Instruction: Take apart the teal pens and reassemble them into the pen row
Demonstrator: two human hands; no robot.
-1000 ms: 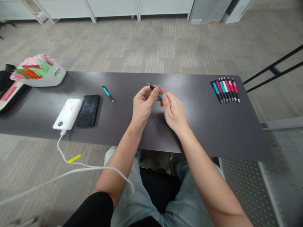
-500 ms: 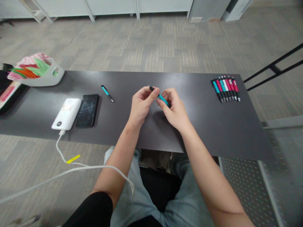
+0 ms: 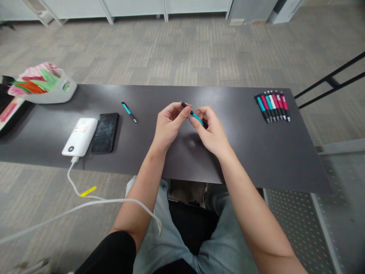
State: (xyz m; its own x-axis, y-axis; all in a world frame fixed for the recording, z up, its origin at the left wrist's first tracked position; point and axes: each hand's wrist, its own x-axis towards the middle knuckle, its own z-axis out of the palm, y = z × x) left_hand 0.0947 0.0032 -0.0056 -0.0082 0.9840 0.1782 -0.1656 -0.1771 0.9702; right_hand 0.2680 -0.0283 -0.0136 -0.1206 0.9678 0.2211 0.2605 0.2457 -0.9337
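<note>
I see a dark table (image 3: 256,160) across grey carpet tiles (image 3: 185,53), white cabinets (image 3: 137,7) along the far wall, black rails (image 3: 330,82) at right, and a perforated grey panel (image 3: 296,228) near right under even light.

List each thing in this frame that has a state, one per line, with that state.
teal pen: held above the table by both hands, tip pointing away to the left.
left hand: shut on the teal pen near its tip.
right hand: shut on the teal pen's rear.
second teal pen: lying alone on the table.
row of pens: lying side by side.
phone: screen dark.
power bank: cable plugged in.
</note>
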